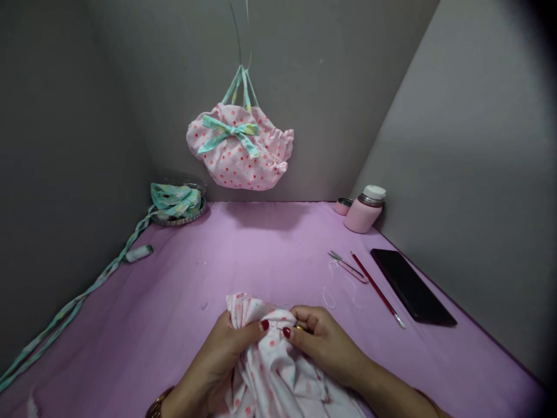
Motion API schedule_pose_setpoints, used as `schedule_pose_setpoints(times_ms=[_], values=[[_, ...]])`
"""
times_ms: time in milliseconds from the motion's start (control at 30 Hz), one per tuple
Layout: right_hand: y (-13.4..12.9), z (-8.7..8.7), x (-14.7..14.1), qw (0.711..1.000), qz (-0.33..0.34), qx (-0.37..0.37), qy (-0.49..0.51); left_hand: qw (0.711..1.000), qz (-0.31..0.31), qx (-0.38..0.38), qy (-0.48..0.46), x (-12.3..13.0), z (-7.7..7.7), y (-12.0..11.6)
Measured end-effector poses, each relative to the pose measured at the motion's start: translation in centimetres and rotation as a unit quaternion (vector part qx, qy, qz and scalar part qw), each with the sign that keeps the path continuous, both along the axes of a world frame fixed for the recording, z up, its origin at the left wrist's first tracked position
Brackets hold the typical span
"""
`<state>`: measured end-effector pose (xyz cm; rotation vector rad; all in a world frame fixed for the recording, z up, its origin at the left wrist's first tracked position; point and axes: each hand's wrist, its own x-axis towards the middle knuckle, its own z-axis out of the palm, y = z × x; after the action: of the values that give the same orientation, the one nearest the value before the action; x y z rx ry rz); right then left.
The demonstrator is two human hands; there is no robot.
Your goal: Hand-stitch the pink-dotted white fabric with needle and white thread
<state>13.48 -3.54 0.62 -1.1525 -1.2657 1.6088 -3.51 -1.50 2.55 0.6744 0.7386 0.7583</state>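
Note:
Between my two hands is a bunched white fabric with small red printed dots, its gathered edge turned up at the top left. My left hand grips the gathers, thumb pressed flat on top. Close beside it, my right hand pinches the same fabric between thumb and bent fingers. If a needle is in the right fingers, I cannot make it out. Loose white thread curls on the cloth beyond the right hand. The fabric's lower part hangs toward me and runs out of view.
A dotted pink bag-like piece with a green bow hangs at the back. To the right lie thread snips, a red pencil, a black phone and a pink jar. Green fabric strips sit in a tray at left.

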Motion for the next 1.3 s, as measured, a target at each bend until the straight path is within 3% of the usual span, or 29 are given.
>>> schedule_pose_setpoints(times_ms=[300, 467, 667, 833, 900, 1067, 1300], values=[[0.0, 0.1, 0.0, 1.0, -0.007, 0.007, -0.016, 0.999, 0.005, 0.014, 0.041, 0.1, 0.0, 0.2], [-0.1, 0.3, -0.2, 0.998, -0.014, 0.002, -0.06, 0.994, -0.001, 0.07, 0.087, -0.1, -0.3, 0.3], [-0.3, 0.2, -0.4, 0.981, -0.011, 0.068, -0.183, 0.947, 0.032, 0.197, 0.252, 0.0, -1.0, 0.4], [-0.3, 0.0, -0.6, 0.955, -0.016, 0.147, -0.257, 0.926, 0.018, 0.255, 0.279, 0.0, -1.5, 0.4], [-0.3, -0.1, -0.6, 0.954, -0.018, 0.151, -0.257, 0.931, 0.017, 0.242, 0.272, 0.0, -1.5, 0.5], [-0.1, -0.1, -0.4, 0.972, -0.026, 0.123, -0.201, 0.978, 0.018, 0.096, 0.184, -0.1, -1.1, 0.4], [0.0, 0.1, -0.3, 0.987, -0.03, 0.078, -0.134, 0.992, 0.014, 0.064, 0.104, 0.1, -0.2, 0.2]])
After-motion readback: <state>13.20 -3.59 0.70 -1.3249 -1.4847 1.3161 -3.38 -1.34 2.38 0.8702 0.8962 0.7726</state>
